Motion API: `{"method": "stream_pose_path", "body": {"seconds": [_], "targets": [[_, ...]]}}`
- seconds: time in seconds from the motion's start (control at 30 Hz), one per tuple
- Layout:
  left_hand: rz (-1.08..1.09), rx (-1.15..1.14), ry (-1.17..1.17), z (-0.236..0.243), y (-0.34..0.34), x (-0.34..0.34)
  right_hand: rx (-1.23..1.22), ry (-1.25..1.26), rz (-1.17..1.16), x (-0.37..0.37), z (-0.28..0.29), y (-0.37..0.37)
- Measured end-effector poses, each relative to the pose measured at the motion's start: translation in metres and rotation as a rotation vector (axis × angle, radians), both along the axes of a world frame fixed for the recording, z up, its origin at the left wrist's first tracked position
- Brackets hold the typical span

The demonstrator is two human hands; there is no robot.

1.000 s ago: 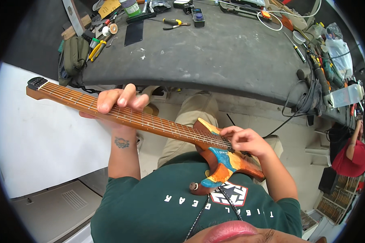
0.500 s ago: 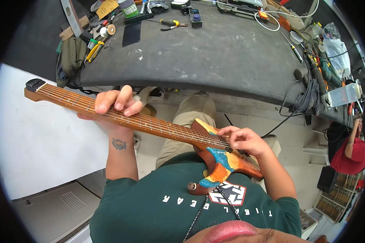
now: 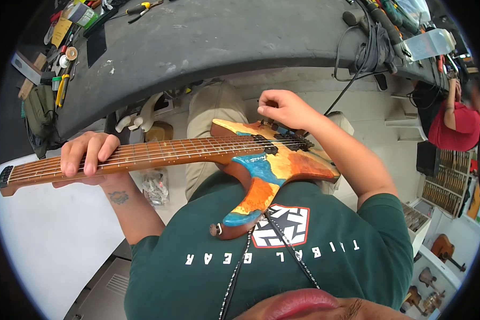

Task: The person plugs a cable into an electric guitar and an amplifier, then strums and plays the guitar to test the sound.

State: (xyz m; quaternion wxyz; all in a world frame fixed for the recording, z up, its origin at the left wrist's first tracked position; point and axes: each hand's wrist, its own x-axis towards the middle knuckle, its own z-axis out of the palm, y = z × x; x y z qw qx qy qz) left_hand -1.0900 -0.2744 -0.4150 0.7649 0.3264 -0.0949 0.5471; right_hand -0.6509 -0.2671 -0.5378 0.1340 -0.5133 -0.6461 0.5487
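A head-worn fisheye looks steeply down, close above a guitar (image 3: pixel 213 149), toward the near edge of a bench (image 3: pixel 197 45), its right end apparently warped.

- Dark green fabric T-shirt (image 3: pixel 272 274): white block capitals (image 3: pixel 281 257) across the chest, inverted in view; red-bordered white hexagonal emblem (image 3: pixel 293 226).
- Blue, orange and yellow wooden electric guitar (image 3: pixel 274 170): small pale script (image 3: pixel 266 159) on blue area.
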Motion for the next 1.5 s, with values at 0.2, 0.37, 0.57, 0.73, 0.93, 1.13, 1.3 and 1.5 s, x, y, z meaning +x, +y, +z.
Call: {"method": "stream_pose_path", "body": {"seconds": [0.2, 0.37, 0.57, 0.73, 0.93, 1.13, 1.3, 1.5], "targets": [[0.054, 0.039, 0.072, 0.002, 0.003, -0.001, 0.26, -0.314, 0.162, 0.01, -0.085, 0.002], [0.082, 0.041, 0.059, -0.004, -0.005, -0.006, 0.162, -0.2, 0.213, -0.008, 0.015, 0.0], [0.086, 0.004, -0.022, -0.002, -0.004, 0.003, -0.015, 0.296, 0.362, 0.002, 0.062, -0.021], [0.078, 0.013, -0.04, -0.003, 0.001, 0.006, 0.07, 0.047, -0.141, 0.011, -0.006, -0.01], [0.099, 0.032, -0.019, -0.005, 0.001, 0.004, 0.2, -0.274, 0.14, 0.031, -0.059, -0.007], [0.113, 0.016, 0.031, -0.002, 0.001, 0.003, 0.023, -0.251, 0.135, 0.034, -0.061, -0.009], [0.108, 0.022, 0.041, -0.002, 0.005, 0.001, 0.074, -0.313, 0.169, 0.031, -0.053, 0.0], [0.098, 0.026, 0.026, -0.003, 0.007, 0.004, -0.134, 0.241, 0.221, 0.015, 0.026, -0.003]]}}
